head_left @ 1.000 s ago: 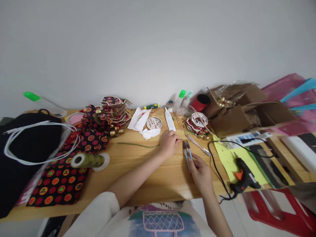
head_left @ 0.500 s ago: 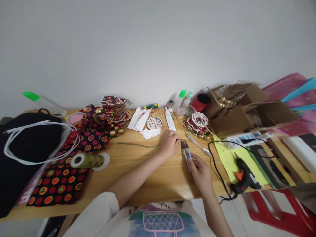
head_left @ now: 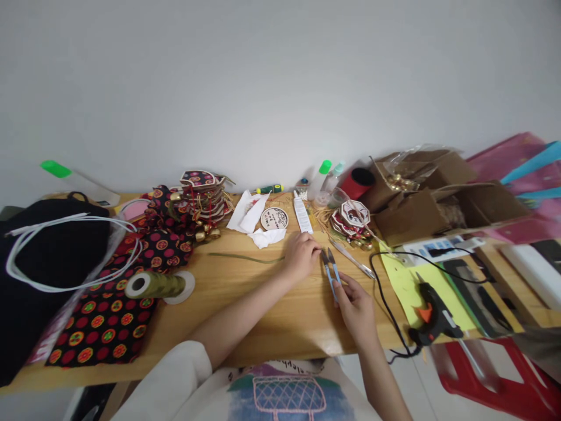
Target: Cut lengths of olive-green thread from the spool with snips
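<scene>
My right hand (head_left: 356,301) is closed around blue thread snips (head_left: 330,270), whose dark blades point away from me and stand apart. Just left of the blade tips, my left hand (head_left: 301,255) pinches the end of an olive-green cord (head_left: 245,257). The cord runs out to the left from behind that hand and lies along the wooden table. Beyond the left hand lie a white glue tube (head_left: 302,211), a round printed wooden disc (head_left: 274,219) and crumpled white tissue (head_left: 268,237).
At left are a spool of olive cord (head_left: 160,285), patterned fabric (head_left: 100,321) and a coiled white cable (head_left: 13,263). A craft knife (head_left: 353,258), a black glue gun (head_left: 433,318) with its cable, stacked octagonal pieces (head_left: 353,216) and cardboard boxes (head_left: 421,216) are at right.
Hardly anything differs. Both hands, the snips and the cord hold nearly the same places; the view has shifted very slightly.
</scene>
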